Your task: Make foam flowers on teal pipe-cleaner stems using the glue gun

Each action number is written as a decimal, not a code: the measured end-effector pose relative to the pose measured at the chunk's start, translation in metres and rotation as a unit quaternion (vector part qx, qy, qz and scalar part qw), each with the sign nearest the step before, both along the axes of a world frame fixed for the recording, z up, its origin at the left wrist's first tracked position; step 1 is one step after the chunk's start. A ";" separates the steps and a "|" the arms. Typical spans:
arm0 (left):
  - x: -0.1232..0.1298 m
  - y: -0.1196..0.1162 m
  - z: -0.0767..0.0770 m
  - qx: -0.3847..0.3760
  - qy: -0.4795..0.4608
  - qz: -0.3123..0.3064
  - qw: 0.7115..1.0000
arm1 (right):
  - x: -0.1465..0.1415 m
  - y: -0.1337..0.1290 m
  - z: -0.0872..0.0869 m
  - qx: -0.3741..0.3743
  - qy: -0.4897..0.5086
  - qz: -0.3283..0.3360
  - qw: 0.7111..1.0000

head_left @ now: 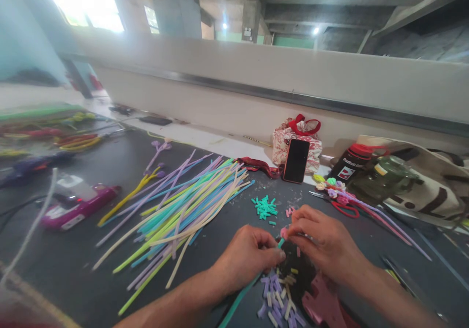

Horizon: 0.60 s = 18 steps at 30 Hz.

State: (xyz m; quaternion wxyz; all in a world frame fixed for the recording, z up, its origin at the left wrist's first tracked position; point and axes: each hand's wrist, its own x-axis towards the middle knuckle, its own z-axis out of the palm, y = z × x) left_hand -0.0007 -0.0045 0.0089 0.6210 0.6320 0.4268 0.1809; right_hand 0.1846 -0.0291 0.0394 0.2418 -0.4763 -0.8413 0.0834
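My left hand (252,252) is closed on a teal fuzzy stem (240,299), whose tip pokes out beyond the thumb and forefinger. My right hand (317,235) pinches a small pink piece (283,233) at that tip. Below the hands lie cut lilac and cream pieces (276,298), with a pink tool (322,301) beside them, partly under my right wrist. Teal cut pieces (264,207) form a pile beyond the hands, and a few pink pieces (289,212) lie near my right fingers. Long pastel stems (183,206) are spread on the dark table to the left.
A magenta glue gun (80,206) and a white cord (32,230) are at the left. Behind stand a phone (296,160), a patterned bag (280,140), a black bottle (348,164) and a green jug (384,179). Scissors (318,194) and finished flowers (339,191) lie at the right.
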 end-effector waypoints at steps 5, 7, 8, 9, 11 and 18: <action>0.000 0.002 -0.003 -0.013 -0.013 0.004 1.000 | 0.004 -0.002 0.001 0.015 0.005 0.001 1.000; 0.000 0.002 -0.006 -0.023 -0.027 0.005 0.999 | 0.006 -0.003 0.001 0.017 0.002 -0.001 1.000; 0.000 0.002 -0.007 -0.030 -0.034 0.006 0.999 | 0.006 -0.003 0.002 0.018 0.002 -0.002 1.000; 0.000 0.002 -0.008 -0.036 -0.039 0.009 0.999 | 0.006 -0.004 0.002 0.018 0.005 -0.006 1.000; -0.001 0.002 -0.008 -0.052 -0.045 0.015 0.998 | 0.006 -0.005 0.004 0.014 0.016 -0.019 1.000; -0.002 0.005 -0.001 -0.154 -0.062 0.012 0.986 | 0.010 -0.007 0.006 0.021 0.074 -0.069 0.995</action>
